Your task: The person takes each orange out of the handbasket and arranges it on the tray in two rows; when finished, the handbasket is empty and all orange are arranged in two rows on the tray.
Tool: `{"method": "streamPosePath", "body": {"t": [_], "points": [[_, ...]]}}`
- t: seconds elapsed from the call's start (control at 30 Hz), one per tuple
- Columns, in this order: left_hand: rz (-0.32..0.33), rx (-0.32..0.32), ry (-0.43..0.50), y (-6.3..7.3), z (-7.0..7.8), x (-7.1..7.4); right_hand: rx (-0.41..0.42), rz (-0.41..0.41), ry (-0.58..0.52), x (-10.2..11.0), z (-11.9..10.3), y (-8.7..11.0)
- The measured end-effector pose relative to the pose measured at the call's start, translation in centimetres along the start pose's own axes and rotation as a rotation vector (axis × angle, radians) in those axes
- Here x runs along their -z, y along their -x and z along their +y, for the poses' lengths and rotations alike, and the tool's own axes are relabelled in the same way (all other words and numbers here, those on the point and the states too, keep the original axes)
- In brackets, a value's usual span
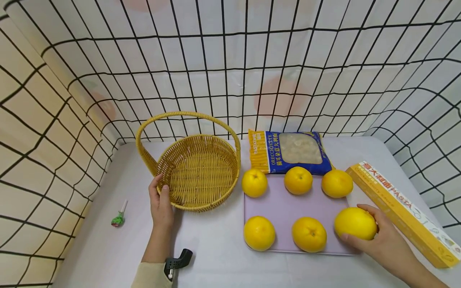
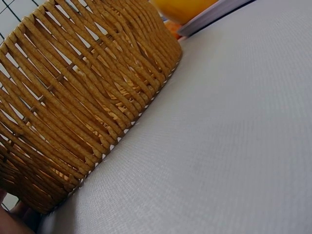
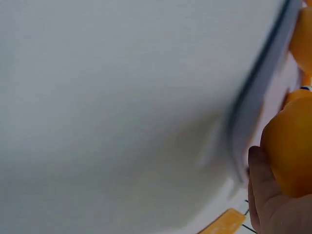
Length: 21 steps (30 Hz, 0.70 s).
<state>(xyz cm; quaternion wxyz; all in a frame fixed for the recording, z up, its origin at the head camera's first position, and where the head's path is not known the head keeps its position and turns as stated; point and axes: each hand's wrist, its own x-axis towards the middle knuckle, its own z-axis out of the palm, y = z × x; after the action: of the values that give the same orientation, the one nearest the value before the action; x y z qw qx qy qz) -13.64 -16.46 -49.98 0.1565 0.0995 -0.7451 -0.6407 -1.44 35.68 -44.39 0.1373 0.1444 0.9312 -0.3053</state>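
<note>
My left hand (image 1: 162, 206) grips the left rim of a round wicker basket (image 1: 201, 176), thumb over the edge and fingers outside. Its tall handle arches up, and no fruit lies inside. The woven side (image 2: 92, 87) fills much of the left wrist view. Over the front right corner of a lilac tray (image 1: 277, 204), my right hand (image 1: 385, 242) holds a yellow-orange orange (image 1: 354, 224) between thumb and fingers. That same orange (image 3: 292, 146) shows at the right wrist view's edge; whether it touches the tray is unclear. Several other oranges (image 1: 309, 235) sit in two rows on the tray.
Behind the tray lies a blue and yellow pasta bag (image 1: 291, 152). A long pasta box (image 1: 407, 212) slants along the right side. A wrapped lollipop (image 1: 119, 218) lies left of the basket. Black wire mesh (image 1: 223, 72) encloses the back and sides.
</note>
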Motion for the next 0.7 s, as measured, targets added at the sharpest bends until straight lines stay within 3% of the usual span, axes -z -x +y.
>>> {"method": "streamPosePath", "body": {"t": [0.2, 0.47, 0.7], "points": [[-0.007, 0.004, -0.003, 0.0, 0.0, 0.1, -0.003, 0.010, 0.003, -0.9, 0.5, 0.0], [-0.009, 0.009, 0.003, 0.0, 0.1, 0.0, 0.021, 0.028, 0.097, -1.3, 0.3, 0.2], [-0.014, 0.005, 0.007, 0.0, 0.0, 0.1, -0.017, -0.006, 0.132, -1.6, 0.6, 0.4]]}}
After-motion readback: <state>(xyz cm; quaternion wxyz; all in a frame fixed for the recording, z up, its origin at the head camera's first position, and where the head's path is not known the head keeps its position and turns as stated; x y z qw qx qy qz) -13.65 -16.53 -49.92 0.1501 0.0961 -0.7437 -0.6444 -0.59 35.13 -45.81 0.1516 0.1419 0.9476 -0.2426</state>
